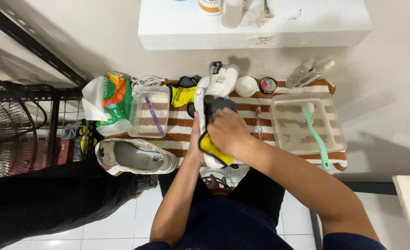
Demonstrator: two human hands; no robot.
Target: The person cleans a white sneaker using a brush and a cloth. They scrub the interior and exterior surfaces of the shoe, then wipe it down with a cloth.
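Observation:
A white sneaker (218, 85) stands on its side over a brown-and-white striped towel (181, 127). My left hand (195, 141) grips it from the left side. My right hand (228, 132) presses a yellow-and-black cloth (210, 146) against the shoe's dark inner part. The matching white sneaker (135, 156) lies on its sole at the towel's near left corner, next to my left knee.
On the towel are a clear tub with a purple brush (155, 116), a larger clear tub with a green long-handled brush (317, 134), a pink toothbrush (259, 121), two small round tins (256, 85) and spray bottles (309, 72). A wipes pack (114, 102) sits left. A black wire rack (33, 115) stands at far left; a white shelf (255, 23) is above.

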